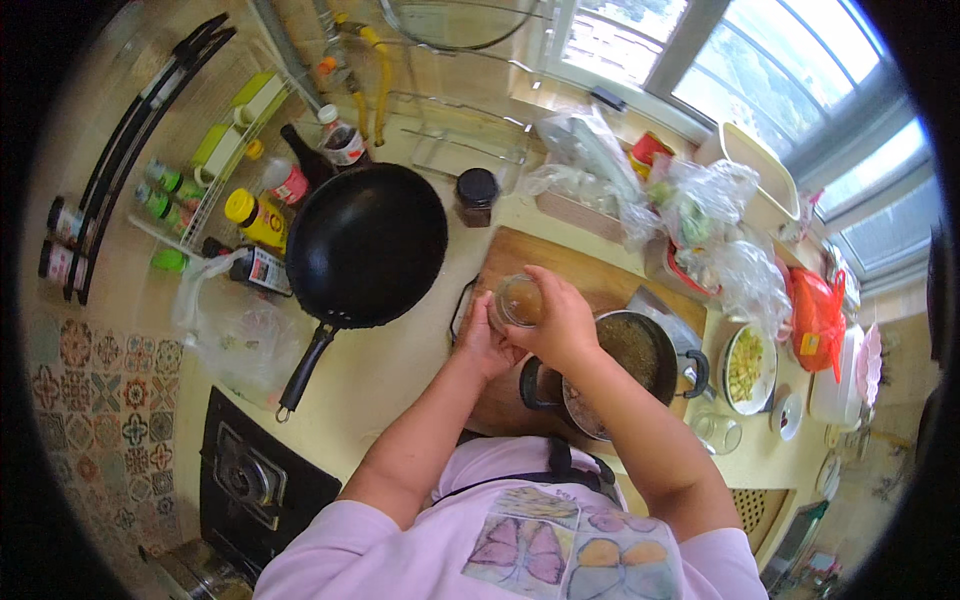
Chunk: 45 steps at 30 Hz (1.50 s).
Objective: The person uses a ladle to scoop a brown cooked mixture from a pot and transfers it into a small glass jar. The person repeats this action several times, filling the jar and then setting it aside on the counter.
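A small glass jar (pixel 519 301) with brownish contents is between my two hands, above a wooden cutting board (pixel 525 251). My left hand (pixel 486 341) holds it from the left and below. My right hand (pixel 564 319) wraps its right side, thumb and fingers around the glass. Just right of the hands, a two-handled pot (pixel 666 356) contains brownish, murky liquid, and my right forearm crosses over part of it. A broad metal blade (pixel 654 306), perhaps a cleaver, lies on the board behind the pot.
A black wok (pixel 367 244) sits left, its handle towards the gas stove (pixel 247 472). Bottles and a plastic bag (pixel 247 337) lie beyond it. Rightward are a bowl (pixel 770 384) of chopped vegetables, a small white bowl (pixel 787 416), a glass jar (pixel 720 433) and a red bag (pixel 814 319).
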Tool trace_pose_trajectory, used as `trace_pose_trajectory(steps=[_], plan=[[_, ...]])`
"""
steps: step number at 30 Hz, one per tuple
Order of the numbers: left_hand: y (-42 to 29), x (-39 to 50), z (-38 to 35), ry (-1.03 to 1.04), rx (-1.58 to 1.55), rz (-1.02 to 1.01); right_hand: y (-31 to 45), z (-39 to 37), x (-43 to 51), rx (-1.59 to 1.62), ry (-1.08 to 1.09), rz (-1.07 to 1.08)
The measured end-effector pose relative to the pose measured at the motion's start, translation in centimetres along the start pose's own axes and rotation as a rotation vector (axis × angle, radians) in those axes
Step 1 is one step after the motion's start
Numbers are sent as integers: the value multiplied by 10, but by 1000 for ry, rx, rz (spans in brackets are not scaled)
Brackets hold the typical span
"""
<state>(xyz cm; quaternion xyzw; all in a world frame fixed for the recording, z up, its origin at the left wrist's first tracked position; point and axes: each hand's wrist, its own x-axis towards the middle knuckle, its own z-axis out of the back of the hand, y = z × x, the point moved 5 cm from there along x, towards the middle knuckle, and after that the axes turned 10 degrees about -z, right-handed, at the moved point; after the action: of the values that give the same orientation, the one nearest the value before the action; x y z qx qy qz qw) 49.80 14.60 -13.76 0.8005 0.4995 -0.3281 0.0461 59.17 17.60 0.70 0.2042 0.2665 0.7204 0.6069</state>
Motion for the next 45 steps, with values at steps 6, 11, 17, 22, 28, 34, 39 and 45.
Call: trace_pose_trajectory(steps=[6,11,17,22,28,34,39,45], plan=[[-16,0,30,-172,365,-31,-12,-12,12,76,114,12],[-64,-2,26,-173,1331,-813,-12,-20,15,-50,182,80],[-76,-21,-6,125,1267,-977,1,-20,20,-108,273,134],[-87,-34,-22,102,1382,-951,3,-24,27,-193,350,71],[-96,-30,-31,77,1514,-884,-6,-26,19,-138,268,123],[-88,-18,-27,57,1035,-483,-8,-3,-3,36,89,94],[-91,-38,-70,200,1244,-702,-8,39,-72,244,136,10],[-57,-69,-134,434,2108,-1209,-72,56,-206,644,417,-453]])
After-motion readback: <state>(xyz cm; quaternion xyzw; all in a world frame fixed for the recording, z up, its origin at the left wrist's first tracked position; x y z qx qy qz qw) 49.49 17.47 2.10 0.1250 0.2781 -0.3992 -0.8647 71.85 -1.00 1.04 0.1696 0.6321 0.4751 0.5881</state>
